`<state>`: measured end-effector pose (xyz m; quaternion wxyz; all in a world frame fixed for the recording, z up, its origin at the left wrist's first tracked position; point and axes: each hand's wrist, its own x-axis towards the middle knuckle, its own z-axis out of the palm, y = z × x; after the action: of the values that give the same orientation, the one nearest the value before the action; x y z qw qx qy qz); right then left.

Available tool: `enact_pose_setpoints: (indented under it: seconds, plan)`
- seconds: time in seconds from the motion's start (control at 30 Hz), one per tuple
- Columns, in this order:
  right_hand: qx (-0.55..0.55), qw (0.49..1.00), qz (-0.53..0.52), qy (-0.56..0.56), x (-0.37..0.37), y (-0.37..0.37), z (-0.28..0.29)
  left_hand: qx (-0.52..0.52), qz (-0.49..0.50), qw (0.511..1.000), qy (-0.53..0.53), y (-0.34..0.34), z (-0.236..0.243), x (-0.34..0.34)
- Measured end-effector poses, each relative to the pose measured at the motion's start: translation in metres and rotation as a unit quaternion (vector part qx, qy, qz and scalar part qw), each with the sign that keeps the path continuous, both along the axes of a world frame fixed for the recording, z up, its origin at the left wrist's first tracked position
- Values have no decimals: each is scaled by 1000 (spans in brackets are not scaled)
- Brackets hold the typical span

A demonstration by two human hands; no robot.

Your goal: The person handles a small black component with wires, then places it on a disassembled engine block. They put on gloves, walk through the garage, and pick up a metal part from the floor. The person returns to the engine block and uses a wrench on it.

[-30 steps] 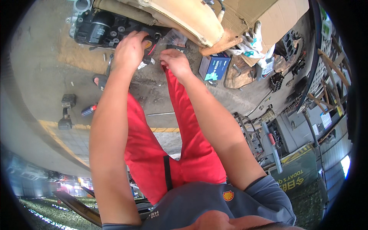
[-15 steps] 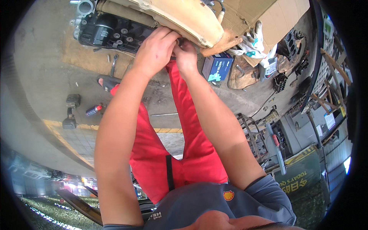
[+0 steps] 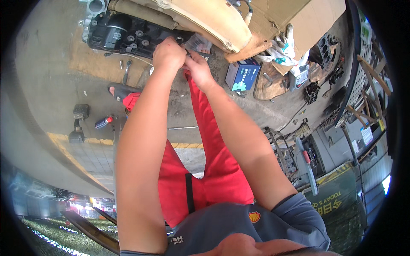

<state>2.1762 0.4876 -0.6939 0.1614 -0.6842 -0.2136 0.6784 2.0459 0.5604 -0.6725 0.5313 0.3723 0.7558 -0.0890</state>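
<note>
Both hands are close together at the near side of an engine block (image 3: 149, 32) lying under a tan cover (image 3: 205, 19). My left hand (image 3: 169, 54) is closed, its fingers curled, with a small dark round part (image 3: 179, 41) showing just beyond its knuckles. Just right of it, my right hand (image 3: 198, 68) has its fingers drawn together and its thumb side against the left hand. Whatever either hand grips is hidden between them. A clear plastic bag (image 3: 199, 43) lies beyond the right hand. A black oil filter (image 3: 115, 32) stands on the engine, left of my hands.
A ratchet (image 3: 127, 71) lies on cardboard (image 3: 92, 62) at left. Farther down are a cordless power tool (image 3: 77, 123) and a spray can (image 3: 103, 123). On the right stand a blue box (image 3: 242, 76), work gloves (image 3: 279, 49) and a bottle (image 3: 300, 76). A metal rod (image 3: 183, 127) lies between my legs.
Both hands have drawn back slightly toward me and left, away from the cover's edge. The clear plastic bag and the small dark part have come into sight.
</note>
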Motion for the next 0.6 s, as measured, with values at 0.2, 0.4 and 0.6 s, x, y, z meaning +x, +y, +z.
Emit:
enact_pose_setpoints:
  seconds: [0.2, 0.4, 0.6]
  plan:
    - [-20, 995, 99, 15, 25, 18, -9, 20, -53, 998, 26, 2, 6, 10]
    - [31, 987, 143, -69, 24, 11, 0, 28, -37, 998, 48, -5, 0, 11]
    - [30, 961, 262, -85, 25, 28, -11, 33, -73, 995, 61, -6, 0, 11]
